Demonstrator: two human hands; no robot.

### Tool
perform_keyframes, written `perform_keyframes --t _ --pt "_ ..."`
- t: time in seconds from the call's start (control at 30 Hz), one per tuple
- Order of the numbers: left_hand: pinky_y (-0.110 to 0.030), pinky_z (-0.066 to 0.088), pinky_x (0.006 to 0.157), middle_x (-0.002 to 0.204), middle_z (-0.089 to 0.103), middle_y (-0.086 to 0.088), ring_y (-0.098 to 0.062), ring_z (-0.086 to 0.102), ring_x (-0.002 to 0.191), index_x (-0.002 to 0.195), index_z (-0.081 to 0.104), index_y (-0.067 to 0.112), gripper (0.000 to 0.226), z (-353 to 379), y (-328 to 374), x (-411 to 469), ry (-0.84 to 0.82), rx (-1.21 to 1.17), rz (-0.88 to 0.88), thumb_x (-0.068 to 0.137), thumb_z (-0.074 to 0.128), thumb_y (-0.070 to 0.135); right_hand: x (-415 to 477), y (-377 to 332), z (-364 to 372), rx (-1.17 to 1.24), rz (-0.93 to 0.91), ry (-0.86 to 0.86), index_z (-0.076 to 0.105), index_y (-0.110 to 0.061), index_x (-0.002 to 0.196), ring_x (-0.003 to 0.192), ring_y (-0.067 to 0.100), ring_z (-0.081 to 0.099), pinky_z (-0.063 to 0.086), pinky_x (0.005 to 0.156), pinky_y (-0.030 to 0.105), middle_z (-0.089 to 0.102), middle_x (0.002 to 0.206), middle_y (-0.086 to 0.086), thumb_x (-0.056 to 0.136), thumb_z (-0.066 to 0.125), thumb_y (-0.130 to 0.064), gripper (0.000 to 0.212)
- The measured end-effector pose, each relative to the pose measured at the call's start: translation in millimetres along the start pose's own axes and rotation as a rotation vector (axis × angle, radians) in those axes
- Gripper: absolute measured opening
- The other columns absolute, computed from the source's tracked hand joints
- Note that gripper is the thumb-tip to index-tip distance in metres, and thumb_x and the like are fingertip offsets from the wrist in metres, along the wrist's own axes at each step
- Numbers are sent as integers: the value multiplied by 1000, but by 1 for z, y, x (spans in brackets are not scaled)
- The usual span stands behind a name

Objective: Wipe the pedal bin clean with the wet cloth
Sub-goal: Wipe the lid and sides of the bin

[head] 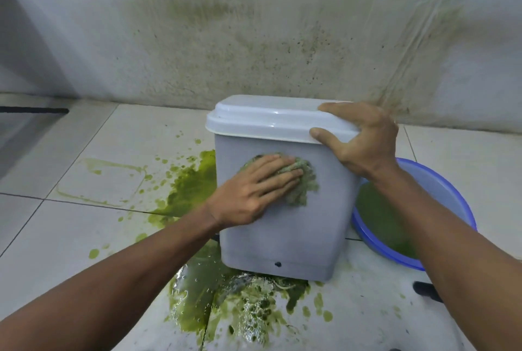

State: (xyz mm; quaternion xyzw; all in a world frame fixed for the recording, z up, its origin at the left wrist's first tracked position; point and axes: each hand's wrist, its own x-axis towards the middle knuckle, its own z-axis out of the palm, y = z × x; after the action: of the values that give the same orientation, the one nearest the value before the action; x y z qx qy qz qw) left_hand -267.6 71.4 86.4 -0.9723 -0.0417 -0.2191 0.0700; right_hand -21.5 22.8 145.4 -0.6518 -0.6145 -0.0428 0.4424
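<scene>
A grey pedal bin with a white lid stands on the tiled floor, tilted a little toward me. My left hand presses a green-stained wet cloth flat against the bin's near side, fingers straight. My right hand grips the right front corner of the lid, thumb on the lid's front edge and fingers over the top. A small black dot shows low on the bin's near side.
Green liquid is spilled on the white tiles left of and in front of the bin. A blue basin holding green water sits right of the bin. A stained wall rises behind. A dark object lies under my right forearm.
</scene>
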Motion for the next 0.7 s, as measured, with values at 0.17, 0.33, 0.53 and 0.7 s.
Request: perform_keyframes --t 0.17,0.33,0.53,0.7 --pt "-58 40 111 138 58 -22 -40 47 133 126 63 -12 42 -70 -13 45 445 56 -299 90 42 -14 -14 -10 -8 -3 0 20 77 -31 106 103 9 65 38 95 13 75 108 -10 74 74 -55 40" --pt "-15 35 100 129 68 -4 -22 56 127 125 70 4 44 -115 -51 84 73 -352 -834 92 44 -9 -30 -35 -20 40 129 43 78 -34 97 103 7 66 46 95 25 75 102 -14 74 68 -59 35" --pt "-26 28 114 155 47 5 -16 42 143 147 52 28 45 -103 -54 81 -409 -524 -961 103 53 32 -59 -83 -16 -72 197 140 71 -20 85 86 20 62 46 96 42 73 90 -8 75 68 -38 22" --pt "-32 40 109 142 60 0 -22 53 132 137 64 21 39 -106 -56 61 -412 -451 -1015 102 52 33 -103 -103 -22 -120 93 248 65 -20 85 86 17 55 42 97 41 67 88 -8 79 64 -30 12"
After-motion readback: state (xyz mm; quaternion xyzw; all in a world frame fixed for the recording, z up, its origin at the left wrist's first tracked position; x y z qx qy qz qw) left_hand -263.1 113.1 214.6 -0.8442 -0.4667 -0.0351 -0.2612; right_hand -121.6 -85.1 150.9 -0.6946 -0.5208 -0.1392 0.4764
